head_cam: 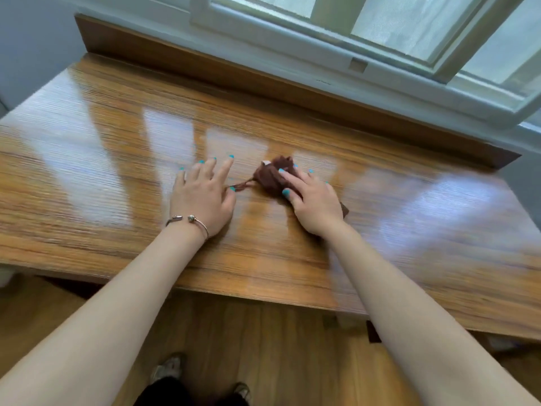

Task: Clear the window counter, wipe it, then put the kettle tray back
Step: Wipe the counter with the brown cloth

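Observation:
A glossy wooden window counter (117,159) fills the view, with nothing standing on it. A crumpled dark brown cloth (270,175) lies near its middle. My right hand (314,200) presses down on the cloth, fingers curled over it. A thin corner of the cloth trails left to the thumb of my left hand (203,194). That hand rests flat on the wood with its fingers spread, and I cannot tell whether the thumb pins the strand. No kettle tray is in view.
A dark wooden upstand (263,80) runs along the counter's back edge under a white window frame (380,48). The counter's front edge (263,291) overhangs a wooden floor (263,347), where my shoes show. A grey wall is at the left.

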`<state>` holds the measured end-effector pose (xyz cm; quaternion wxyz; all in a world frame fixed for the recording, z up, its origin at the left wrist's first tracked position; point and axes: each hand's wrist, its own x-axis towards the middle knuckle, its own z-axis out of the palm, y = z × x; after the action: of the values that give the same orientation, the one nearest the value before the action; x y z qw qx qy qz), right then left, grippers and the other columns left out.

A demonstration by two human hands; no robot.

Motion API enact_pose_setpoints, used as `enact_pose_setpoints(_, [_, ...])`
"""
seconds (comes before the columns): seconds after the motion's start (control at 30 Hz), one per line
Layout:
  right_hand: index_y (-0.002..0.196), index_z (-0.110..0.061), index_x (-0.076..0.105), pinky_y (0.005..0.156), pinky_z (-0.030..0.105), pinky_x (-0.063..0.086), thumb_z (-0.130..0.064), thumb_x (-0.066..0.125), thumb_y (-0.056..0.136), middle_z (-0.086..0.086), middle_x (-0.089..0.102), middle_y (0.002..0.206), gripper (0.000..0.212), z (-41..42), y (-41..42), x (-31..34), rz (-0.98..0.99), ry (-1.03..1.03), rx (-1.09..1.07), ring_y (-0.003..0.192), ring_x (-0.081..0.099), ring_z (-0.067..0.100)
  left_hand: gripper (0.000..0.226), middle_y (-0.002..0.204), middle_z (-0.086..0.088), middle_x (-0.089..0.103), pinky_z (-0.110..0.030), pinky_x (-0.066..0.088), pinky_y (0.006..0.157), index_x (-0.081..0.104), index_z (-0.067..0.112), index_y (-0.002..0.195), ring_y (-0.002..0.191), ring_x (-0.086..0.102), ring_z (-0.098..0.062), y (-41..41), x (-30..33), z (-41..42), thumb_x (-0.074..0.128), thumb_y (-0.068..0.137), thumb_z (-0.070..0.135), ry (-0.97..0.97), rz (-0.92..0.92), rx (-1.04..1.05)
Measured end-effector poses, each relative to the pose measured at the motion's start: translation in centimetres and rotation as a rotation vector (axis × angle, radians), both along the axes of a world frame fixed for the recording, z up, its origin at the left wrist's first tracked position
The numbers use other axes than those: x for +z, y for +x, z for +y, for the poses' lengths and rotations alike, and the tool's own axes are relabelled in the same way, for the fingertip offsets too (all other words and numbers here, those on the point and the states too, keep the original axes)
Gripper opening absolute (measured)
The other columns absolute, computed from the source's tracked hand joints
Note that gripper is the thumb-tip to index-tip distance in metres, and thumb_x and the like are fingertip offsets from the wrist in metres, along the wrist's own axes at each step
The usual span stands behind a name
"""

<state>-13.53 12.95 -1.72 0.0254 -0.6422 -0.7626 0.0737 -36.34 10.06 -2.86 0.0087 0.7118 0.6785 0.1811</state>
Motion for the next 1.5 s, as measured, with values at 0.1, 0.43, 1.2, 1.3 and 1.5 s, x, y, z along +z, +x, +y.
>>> enact_pose_setpoints(0.1, [0.147,-0.049,0.026,0.118,0.047,0.015,-0.048,0.029,0.102,-0.011,0.02,0.161,0.045,3.6,-0.9,0.2,0.02,-0.027,-0.154,0.149,0.014,0.019,0.05,0.146,-0.005,0.043,-0.048,0.022,0.112,0.041,0.026,0.142,0.135,0.035,-0.029,0.7,-1.0,-0.6,0.046,0.093,0.032,-0.039,0.002,-0.006])
enact_pose_setpoints(0.43, [0.146,-0.055,0.023,0.116,0.033,0.008,-0.058,0.02,0.096,-0.019,0.02,0.159,0.049,-14.8,-2.0,0.1,0.037,-0.022,0.248,0.149,0.014,0.012,0.039,0.14,-0.003,0.045,-0.048,0.021,0.112,0.049,0.026,0.131,0.133,0.033,-0.027,1.1,-1.4,-0.6,0.041,0.094,0.034,-0.037,0.011,0.024])
enact_pose_setpoints(1.2, [0.151,-0.042,0.022,0.119,0.048,0.006,-0.049,0.027,0.102,-0.011,0.01,0.163,0.05,-2.0,-6.8,-0.1,0.122,0.013,-0.216,0.15,0.004,0.022,0.025,0.119,-0.01,0.055,-0.043,0.037,0.093,0.055,0.019,0.11,0.115,0.047,-0.032,4.0,0.5,0.2,0.044,0.091,0.032,-0.125,0.076,0.202])
enact_pose_setpoints(1.3, [0.151,-0.043,0.019,0.118,0.049,0.007,-0.047,0.028,0.102,-0.01,0.012,0.163,0.05,-1.4,-6.7,-0.2,0.109,0.001,-0.128,0.149,0.006,0.023,0.023,0.113,-0.012,0.058,-0.046,0.038,0.092,0.057,0.018,0.107,0.111,0.048,-0.034,4.4,0.1,0.0,0.046,0.091,0.03,-0.074,0.096,0.225])
enact_pose_setpoints(1.5, [0.152,-0.039,0.021,0.118,0.054,0.002,-0.046,0.023,0.103,-0.009,0.012,0.163,0.05,3.3,4.5,0.4,0.108,0.01,-0.429,0.149,0.009,0.024,0.025,0.117,-0.005,0.054,-0.045,0.043,0.092,0.051,0.02,0.111,0.114,0.048,-0.027,4.6,0.4,0.0,0.037,0.094,0.032,-0.151,0.149,0.267])
